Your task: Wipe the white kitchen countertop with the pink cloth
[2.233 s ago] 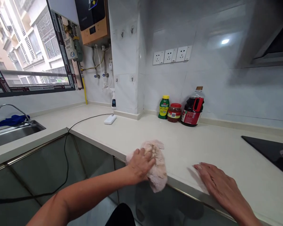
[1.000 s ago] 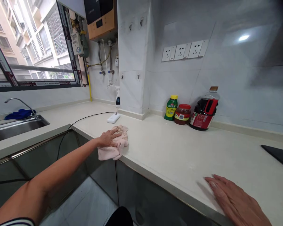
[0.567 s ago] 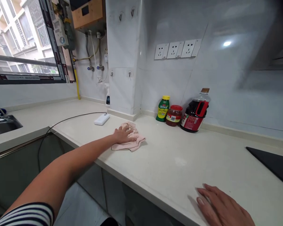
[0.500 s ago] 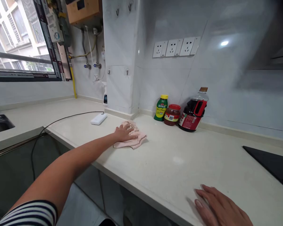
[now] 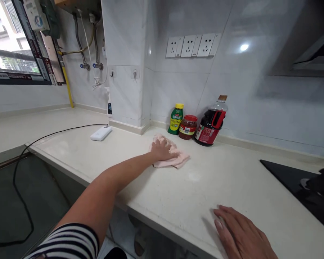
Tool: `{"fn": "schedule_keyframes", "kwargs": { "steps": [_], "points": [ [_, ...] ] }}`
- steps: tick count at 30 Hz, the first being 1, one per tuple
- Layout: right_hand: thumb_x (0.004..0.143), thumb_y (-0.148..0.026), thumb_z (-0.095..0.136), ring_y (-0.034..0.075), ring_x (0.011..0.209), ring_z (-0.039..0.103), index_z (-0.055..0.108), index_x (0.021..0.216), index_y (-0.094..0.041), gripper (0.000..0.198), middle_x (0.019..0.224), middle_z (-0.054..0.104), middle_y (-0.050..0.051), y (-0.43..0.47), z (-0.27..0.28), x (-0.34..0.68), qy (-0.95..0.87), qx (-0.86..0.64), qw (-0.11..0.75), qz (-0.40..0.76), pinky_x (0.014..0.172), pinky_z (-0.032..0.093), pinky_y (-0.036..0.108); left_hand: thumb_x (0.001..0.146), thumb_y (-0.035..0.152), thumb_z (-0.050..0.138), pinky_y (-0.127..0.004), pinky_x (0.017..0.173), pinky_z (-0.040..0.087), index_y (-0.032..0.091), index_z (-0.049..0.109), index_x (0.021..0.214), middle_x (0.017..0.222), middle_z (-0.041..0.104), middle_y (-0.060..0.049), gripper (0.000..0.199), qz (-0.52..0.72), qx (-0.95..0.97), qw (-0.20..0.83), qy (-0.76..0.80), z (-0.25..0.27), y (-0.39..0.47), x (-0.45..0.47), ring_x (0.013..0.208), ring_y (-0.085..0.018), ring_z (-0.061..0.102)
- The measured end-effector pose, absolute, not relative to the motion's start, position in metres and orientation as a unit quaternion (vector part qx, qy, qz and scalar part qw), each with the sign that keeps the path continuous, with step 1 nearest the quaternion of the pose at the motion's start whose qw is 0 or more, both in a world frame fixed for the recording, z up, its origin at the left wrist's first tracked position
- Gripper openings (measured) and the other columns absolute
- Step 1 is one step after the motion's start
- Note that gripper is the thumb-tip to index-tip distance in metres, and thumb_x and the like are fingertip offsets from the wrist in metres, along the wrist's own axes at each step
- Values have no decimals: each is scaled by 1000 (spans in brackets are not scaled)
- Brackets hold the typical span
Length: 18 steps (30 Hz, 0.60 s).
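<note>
My left hand (image 5: 163, 150) presses down on a pale pink cloth (image 5: 175, 158) on the worktop, its fingers bunching the fabric. The cloth's near edge lies flat, while its far part is crumpled around my fingers. Beyond it, by the wall, stand a green bottle with a yellow cap (image 5: 175, 119), a red-lidded jar (image 5: 188, 127) and a large dark bottle with a red handle (image 5: 211, 122). My right hand (image 5: 241, 230) rests open near the counter's front edge, holding nothing, fingers stretched out.
On the left, a white power bank (image 5: 101, 133) is joined to a black cable (image 5: 59, 133) that hangs over the counter edge. A spray bottle (image 5: 109, 104) stands behind the pillar's corner. A black hob (image 5: 297, 187) covers the right side, below wall sockets (image 5: 193, 45).
My left hand has slid the cloth to the right along the counter, closer to the bottles and jar. The view has turned to the right; my right hand still rests on the counter.
</note>
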State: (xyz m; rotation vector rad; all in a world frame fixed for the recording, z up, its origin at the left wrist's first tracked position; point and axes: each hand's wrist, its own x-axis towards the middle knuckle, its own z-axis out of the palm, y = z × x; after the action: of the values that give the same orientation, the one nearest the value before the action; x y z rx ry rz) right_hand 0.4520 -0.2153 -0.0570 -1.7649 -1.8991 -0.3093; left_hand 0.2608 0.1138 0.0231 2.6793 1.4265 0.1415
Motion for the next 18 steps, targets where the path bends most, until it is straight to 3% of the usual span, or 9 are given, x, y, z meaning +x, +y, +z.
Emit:
{"fn": "schedule_keyframes", "kwargs": {
  "steps": [3,6,9,13,18],
  "points": [
    [99,-61,33,35,125,56,66,119,-27,51,136,61,11,-217,-45,439,-617,-699,344,-109,99,49,61,75,95,28,-66,119,11,35,31,159,172,9,-3,103,36,916,74,393,20,62,298,153,-49,2],
    [97,-65,29,43,133,46,64,116,-22,59,142,52,17,-221,-36,431,-539,-735,394,-120,103,37,73,73,96,30,-70,118,8,35,31,159,172,9,-5,105,26,942,104,317,16,8,321,153,-49,0],
    [95,-67,27,47,137,40,62,118,-16,66,145,47,23,-225,-30,429,-498,-729,441,-161,109,29,74,73,95,32,-72,118,6,35,33,159,172,10,-5,105,24,958,120,260,11,-38,324,154,-48,-2],
    [93,-66,26,46,135,42,62,115,-12,69,138,52,26,-227,-28,433,-459,-713,502,-169,114,29,68,78,91,31,-72,118,8,37,37,157,171,14,-3,96,15,973,125,195,7,-81,300,155,-44,-1],
    [92,-64,25,43,123,51,63,108,-17,62,122,61,21,-225,-30,438,-453,-727,502,-120,110,35,65,88,82,29,-66,118,22,35,40,156,169,22,-1,84,29,985,85,149,10,-106,232,155,-41,12]
  ]
}}
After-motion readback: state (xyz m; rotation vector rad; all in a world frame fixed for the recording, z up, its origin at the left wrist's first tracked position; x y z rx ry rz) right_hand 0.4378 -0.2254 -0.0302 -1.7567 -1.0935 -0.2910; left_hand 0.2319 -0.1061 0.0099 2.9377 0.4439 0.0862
